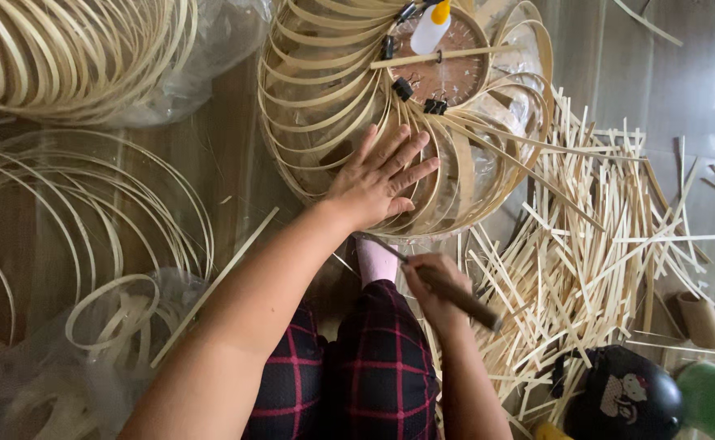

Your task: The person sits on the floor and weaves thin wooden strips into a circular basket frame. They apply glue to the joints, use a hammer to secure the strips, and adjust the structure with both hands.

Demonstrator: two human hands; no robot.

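Left hand (pixel 378 181) pressed flat, open, steadying the bamboo frame (pixel 333 106); right hand (pixel 432 281) gripped a knife (pixel 447 289) near loose strips (pixel 585 244).

One glue bottle (pixel 431 27), four black clips (pixel 403 88), one cardboard tube (pixel 701 319), and one wooden-handled tool (pixel 453 294).

1. This is a bamboo-craft workshop, with work done on the wooden floor (pixel 235 163).
2. A half-built bamboo frame (pixel 349 98) sits at the centre, clips and a glue bottle (pixel 431 28) on it.
3. Right of the frame lies a heap of cut bamboo strips (pixel 602 244).
4. Left of it, bamboo hoops (pixel 88 212) pile up, some in clear plastic.
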